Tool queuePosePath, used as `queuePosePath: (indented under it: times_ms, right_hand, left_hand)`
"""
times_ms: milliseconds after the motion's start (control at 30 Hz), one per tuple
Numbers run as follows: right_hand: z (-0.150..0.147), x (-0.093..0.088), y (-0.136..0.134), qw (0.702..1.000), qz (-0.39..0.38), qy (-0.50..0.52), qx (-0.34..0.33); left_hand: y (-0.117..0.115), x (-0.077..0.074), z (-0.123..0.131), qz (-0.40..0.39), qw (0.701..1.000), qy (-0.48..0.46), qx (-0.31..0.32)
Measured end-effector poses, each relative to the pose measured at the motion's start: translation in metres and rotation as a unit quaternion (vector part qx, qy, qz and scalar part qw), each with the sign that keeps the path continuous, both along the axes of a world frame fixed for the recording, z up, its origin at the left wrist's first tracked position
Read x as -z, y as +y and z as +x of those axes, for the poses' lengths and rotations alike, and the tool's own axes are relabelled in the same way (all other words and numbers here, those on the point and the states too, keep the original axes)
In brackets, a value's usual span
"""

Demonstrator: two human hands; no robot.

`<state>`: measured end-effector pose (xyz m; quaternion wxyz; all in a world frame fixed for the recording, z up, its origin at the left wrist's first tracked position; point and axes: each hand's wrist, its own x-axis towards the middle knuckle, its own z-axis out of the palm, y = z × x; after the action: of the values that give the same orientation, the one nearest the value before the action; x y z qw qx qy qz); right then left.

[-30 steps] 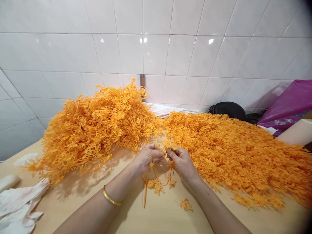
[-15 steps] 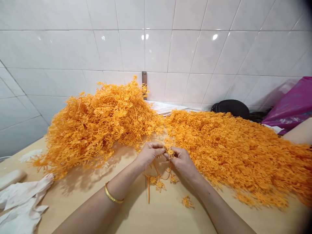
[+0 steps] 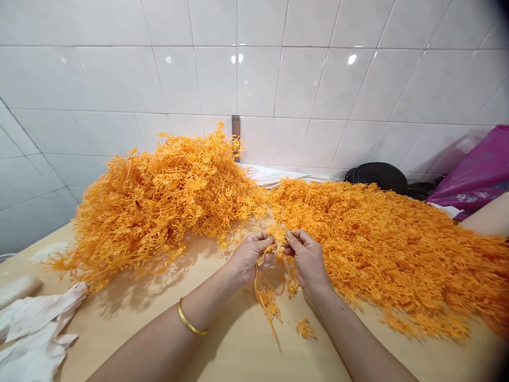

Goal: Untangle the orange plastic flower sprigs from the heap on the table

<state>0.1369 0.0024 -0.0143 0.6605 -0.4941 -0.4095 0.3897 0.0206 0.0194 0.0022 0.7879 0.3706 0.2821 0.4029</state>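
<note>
My left hand point(image 3: 249, 257) and my right hand point(image 3: 308, 258) meet over the middle of a pale wooden table point(image 3: 131, 321). Both pinch the top of an orange plastic flower sprig point(image 3: 270, 297) whose stems and small blooms hang below my fingers. A gold bangle sits on my left wrist. To the left rises a tall heap of orange sprigs point(image 3: 159, 204). To the right spreads a lower, flatter pile of small orange flower pieces point(image 3: 393, 249). One loose orange bloom point(image 3: 305, 328) lies on the table just below my right wrist.
White cloth point(image 3: 34, 334) lies crumpled at the table's left front. A black bag point(image 3: 376, 176) and a purple plastic bag point(image 3: 473, 172) sit at the back right against the white tiled wall. Another person's arm point(image 3: 487, 217) shows at the right edge.
Both hands have shifted slightly right and lifted the sprig; its hanging stems have swung together and now dangle lower and narrower below my fingers.
</note>
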Motion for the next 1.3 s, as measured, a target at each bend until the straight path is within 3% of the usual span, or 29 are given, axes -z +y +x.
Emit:
queuePosePath:
  times_ms: [167,267,367,500,667,900,1133,1300]
  right_hand:
    - [0.004,-0.004,0.003,0.997,-0.018,0.072,0.026]
    - [0.024,-0.01,0.007,0.986,-0.039,0.135,0.089]
    - [0.04,-0.017,0.007,0.983,-0.035,0.141,0.116]
    - [0.033,-0.021,0.002,0.997,-0.006,0.067,0.03]
    - [0.017,-0.016,-0.005,0.996,-0.042,0.054,-0.058]
    - [-0.005,-0.003,-0.01,0.98,-0.053,-0.096,-0.168]
    - [0.0,0.0,-0.006,0.975,-0.071,0.02,-0.211]
    - [-0.001,-0.003,-0.009,0.974,-0.078,-0.013,-0.214]
  left_hand:
    - [-0.003,-0.006,-0.001,0.026,0.999,0.019,0.041]
    - [-0.005,-0.011,-0.006,0.024,0.997,-0.018,0.077]
    - [0.0,-0.008,-0.01,0.031,0.998,-0.032,0.049]
    - [0.012,0.007,-0.009,0.01,0.996,0.018,-0.082]
    - [0.015,0.017,-0.008,0.036,0.988,0.052,-0.139]
    - [0.007,0.014,-0.004,0.109,0.98,0.08,-0.148]
    - [0.01,0.019,-0.005,0.087,0.985,0.024,-0.149]
    - [0.01,0.021,-0.004,0.042,0.989,-0.041,-0.135]
